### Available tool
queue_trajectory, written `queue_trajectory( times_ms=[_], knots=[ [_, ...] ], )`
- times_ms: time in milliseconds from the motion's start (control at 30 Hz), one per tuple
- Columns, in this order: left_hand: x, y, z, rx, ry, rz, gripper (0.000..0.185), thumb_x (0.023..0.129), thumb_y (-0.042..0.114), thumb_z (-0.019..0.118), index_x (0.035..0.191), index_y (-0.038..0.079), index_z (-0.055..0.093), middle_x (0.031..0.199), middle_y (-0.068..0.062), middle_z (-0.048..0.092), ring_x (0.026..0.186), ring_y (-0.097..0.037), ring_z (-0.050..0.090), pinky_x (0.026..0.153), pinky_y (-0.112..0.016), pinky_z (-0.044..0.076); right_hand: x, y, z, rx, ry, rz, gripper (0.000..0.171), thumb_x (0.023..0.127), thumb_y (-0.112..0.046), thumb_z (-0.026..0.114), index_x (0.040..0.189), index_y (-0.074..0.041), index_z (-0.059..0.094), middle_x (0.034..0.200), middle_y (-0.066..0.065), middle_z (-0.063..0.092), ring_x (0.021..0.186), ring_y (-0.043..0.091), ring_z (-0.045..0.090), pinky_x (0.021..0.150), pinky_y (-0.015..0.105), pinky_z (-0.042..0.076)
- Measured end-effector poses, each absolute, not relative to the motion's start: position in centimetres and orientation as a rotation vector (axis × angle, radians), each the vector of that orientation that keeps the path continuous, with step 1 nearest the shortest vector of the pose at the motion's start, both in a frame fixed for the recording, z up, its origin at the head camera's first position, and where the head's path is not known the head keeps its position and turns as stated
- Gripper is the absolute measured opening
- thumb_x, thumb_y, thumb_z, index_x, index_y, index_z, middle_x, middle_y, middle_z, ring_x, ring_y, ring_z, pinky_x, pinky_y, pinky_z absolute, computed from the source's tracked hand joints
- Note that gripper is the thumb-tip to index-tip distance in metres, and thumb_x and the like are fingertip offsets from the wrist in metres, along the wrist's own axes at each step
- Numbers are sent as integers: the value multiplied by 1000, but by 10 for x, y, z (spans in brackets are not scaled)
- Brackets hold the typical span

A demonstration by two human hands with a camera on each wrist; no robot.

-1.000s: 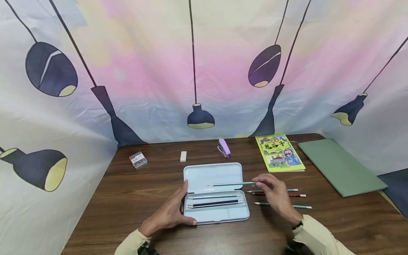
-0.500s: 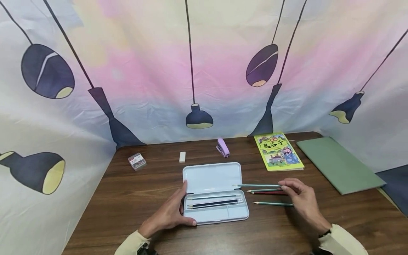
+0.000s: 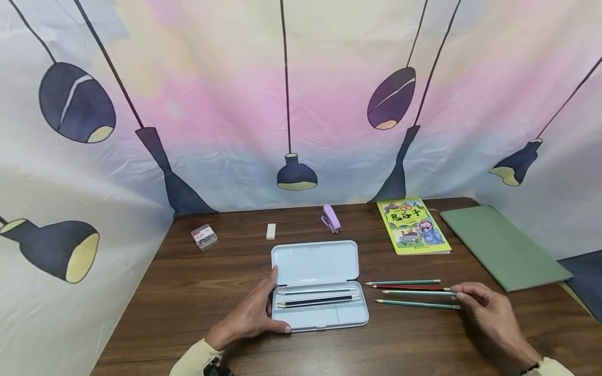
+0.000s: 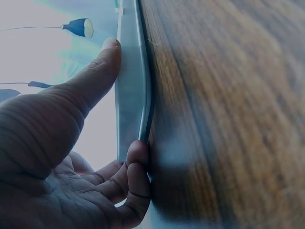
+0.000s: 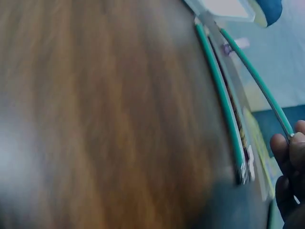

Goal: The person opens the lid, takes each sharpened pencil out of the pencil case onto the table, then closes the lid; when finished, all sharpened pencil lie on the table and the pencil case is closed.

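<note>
A pale blue pencil case [image 3: 315, 263] lies open on the table, its lid folded back. Inside are dark pencils [image 3: 317, 301] and a lighter one [image 3: 315, 292]. My left hand [image 3: 251, 310] holds the case's left end, thumb at the front edge; in the left wrist view the fingers curl around the corner of the case [image 4: 129, 90]. Between thumb and fingertips, my right hand [image 3: 491, 316] pinches a green pencil [image 3: 418, 293] by its blunt end. The right wrist view shows this pencil [image 5: 259, 83] angled above the others. Below it lies another green pencil [image 3: 418, 304].
Behind the held pencil lie a red pencil [image 3: 409, 287] and a green pencil [image 3: 404, 282]. Farther back stand a clip box [image 3: 204, 237], a white eraser [image 3: 270, 231], a purple stapler [image 3: 331, 219], a yellow book [image 3: 414, 226] and a green folder [image 3: 505, 245].
My right hand has carried the green pencil rightward from over the case's lid, and down toward the pencils on the table. My left hand has stayed on the case.
</note>
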State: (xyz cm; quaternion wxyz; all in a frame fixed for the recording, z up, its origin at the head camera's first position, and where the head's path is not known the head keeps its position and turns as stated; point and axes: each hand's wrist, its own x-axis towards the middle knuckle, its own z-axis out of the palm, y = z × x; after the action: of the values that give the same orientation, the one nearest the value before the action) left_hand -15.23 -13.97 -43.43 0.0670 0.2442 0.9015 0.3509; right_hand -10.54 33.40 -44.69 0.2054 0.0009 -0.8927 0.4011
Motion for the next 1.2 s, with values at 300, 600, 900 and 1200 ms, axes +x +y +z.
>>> queue_trajectory(
  times_ms=[300, 600, 900, 1200],
  knots=[
    [-152, -140, -434, 751, 2730, 1043, 128, 56, 50, 81, 145, 2, 3, 124, -11, 41, 81, -13, 44, 65, -24, 39, -103, 344, -456, 237, -2543, 762, 32, 65, 8, 74, 79, -20, 69, 83, -11, 59, 79, -7, 51, 66, 8, 36],
    [-153, -140, -433, 749, 2741, 1040, 128, 55, 47, 82, 145, 3, 4, 127, -12, 40, 93, -16, 44, 74, -27, 40, -102, 343, -455, 244, -2593, 678, 35, 60, 8, 77, 74, -24, 68, 80, -13, 59, 77, -4, 53, 64, 9, 38],
    [-154, -142, -430, 761, 2744, 1031, 127, 56, 45, 83, 145, 2, 4, 125, -12, 41, 92, -17, 44, 74, -27, 39, -114, 307, -428, 283, -2575, 776, 23, 71, -1, 74, 82, -21, 69, 84, -12, 60, 78, 1, 55, 60, 20, 46],
    [-149, -141, -432, 792, 2748, 1025, 127, 56, 49, 81, 145, 0, 5, 132, -15, 39, 110, -21, 40, 90, -39, 36, -142, 233, -403, 567, -2551, 1062, 17, 84, -17, 66, 100, -15, 68, 96, -7, 64, 80, 7, 58, 65, 26, 47]
  ],
)
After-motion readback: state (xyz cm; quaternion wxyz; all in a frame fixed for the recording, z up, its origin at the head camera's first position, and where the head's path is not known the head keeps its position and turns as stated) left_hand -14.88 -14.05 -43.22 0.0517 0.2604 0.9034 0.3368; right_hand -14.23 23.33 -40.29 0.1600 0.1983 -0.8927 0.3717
